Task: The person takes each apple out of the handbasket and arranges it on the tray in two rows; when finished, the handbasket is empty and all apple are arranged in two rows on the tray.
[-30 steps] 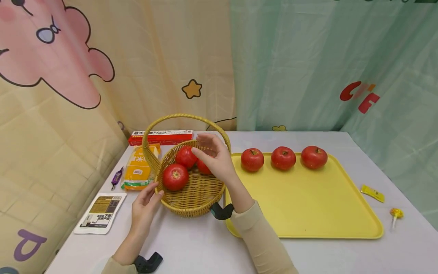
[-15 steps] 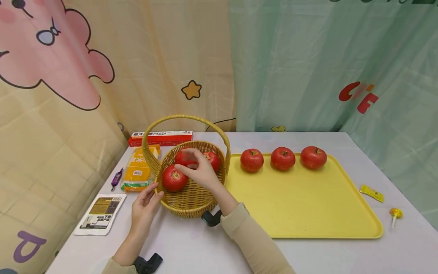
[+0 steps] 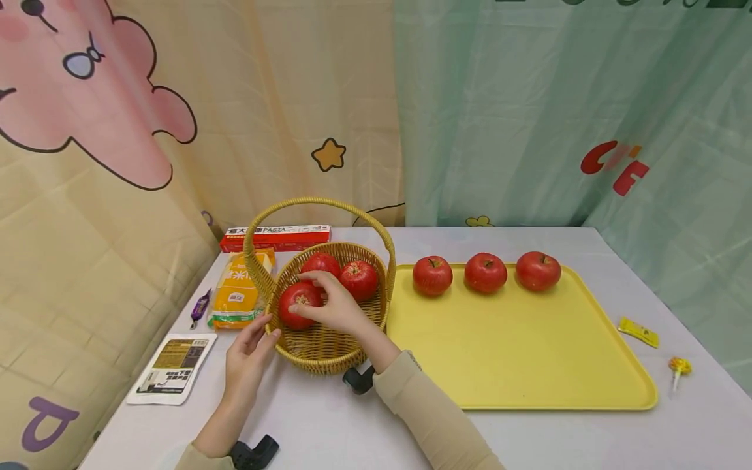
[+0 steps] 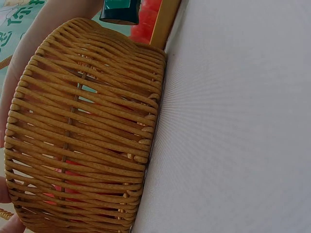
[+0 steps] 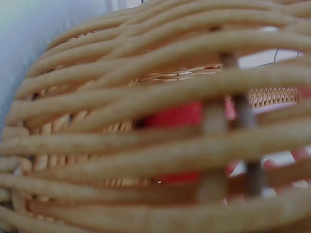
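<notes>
- In the wicker basket (image 3: 329,346) near the table's (image 3: 529,437) left edge, the right hand (image 3: 329,307) curls fingers and thumb around the front apple (image 3: 296,301).
- The left hand (image 3: 247,356), fingers relaxed and straight, touches the basket's left rim.
- Two more apples (image 3: 358,279) lie behind.

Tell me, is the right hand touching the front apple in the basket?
Touching. The head view shows the right hand with fingers curled over the front apple.

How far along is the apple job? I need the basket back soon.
Three apples sit in a row on the yellow tray. The right hand grips the front apple in the wicker basket, which the left hand touches. Two more apples remain there.
</notes>
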The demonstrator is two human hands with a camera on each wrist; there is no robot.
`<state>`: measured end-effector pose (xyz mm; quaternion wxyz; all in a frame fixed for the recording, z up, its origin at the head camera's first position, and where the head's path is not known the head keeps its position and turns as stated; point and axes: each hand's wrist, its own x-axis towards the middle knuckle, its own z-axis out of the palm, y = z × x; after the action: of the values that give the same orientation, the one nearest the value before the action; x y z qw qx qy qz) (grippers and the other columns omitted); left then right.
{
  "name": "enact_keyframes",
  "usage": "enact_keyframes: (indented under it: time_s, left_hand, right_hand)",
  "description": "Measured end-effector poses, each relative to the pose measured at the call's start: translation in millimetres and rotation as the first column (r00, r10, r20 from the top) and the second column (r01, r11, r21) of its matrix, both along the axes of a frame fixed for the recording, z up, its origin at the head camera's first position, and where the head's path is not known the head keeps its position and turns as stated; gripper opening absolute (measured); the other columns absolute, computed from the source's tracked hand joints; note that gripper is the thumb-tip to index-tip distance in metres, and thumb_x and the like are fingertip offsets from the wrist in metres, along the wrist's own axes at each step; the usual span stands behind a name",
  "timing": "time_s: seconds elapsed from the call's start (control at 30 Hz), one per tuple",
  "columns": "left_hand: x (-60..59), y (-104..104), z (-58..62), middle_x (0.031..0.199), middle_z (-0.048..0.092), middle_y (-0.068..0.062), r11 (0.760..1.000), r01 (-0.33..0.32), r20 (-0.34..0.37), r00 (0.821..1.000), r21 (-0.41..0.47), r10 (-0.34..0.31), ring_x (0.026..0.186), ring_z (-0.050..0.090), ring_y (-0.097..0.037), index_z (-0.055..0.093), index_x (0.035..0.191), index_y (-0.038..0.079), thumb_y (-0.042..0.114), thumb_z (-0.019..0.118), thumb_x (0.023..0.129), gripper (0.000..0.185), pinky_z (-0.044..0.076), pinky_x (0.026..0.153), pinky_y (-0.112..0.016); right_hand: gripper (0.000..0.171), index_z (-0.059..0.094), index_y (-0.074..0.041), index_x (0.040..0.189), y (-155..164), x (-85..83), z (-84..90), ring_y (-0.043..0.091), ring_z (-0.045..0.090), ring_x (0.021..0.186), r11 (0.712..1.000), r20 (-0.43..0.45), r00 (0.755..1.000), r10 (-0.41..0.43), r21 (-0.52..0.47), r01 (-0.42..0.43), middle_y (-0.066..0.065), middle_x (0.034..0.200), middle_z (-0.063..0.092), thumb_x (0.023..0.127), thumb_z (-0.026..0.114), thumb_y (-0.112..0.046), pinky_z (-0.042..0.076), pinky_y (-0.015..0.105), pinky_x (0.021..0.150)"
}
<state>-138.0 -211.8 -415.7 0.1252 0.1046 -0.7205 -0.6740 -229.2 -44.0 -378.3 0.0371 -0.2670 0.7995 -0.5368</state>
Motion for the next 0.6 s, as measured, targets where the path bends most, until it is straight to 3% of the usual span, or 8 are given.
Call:
enact_keyframes:
  time_s: [0.3,0.6]
  left_hand:
    - [-1.5,-0.8,-1.6,0.143,0.038,-0.010,1.000,0.012,-0.032,0.999,-0.006,-0.012,0.132,0.035,-0.028,0.048,0.132,0.000,0.014,0.060,0.093,0.043,0.041,0.088,-0.007]
    - [-1.7,-0.5,-1.5,0.142,0.038,-0.012,1.000,0.005,-0.027,1.000,-0.007,-0.005,0.132,0.035,-0.029,0.048,0.131,-0.001,0.014,0.060,0.093,0.043,0.042,0.087,-0.007]
  right_hand:
    - [0.065,0.049,-0.021,0.133,-0.8,-0.6,-3.2,0.014,0.045,0.121,0.996,-0.008,1.000,0.011,0.089,-0.010,-0.002,0.138,0.043,0.077,0.076,-0.040,0.042,0.038,0.101]
    - [0.070,0.045,-0.021,0.137,-0.9,-3.1,-6.1,0.020,0.039,0.129,0.988,0.008,0.999,0.041,0.152,-0.042,-0.001,0.149,0.030,0.077,0.075,-0.041,0.038,0.045,0.103]
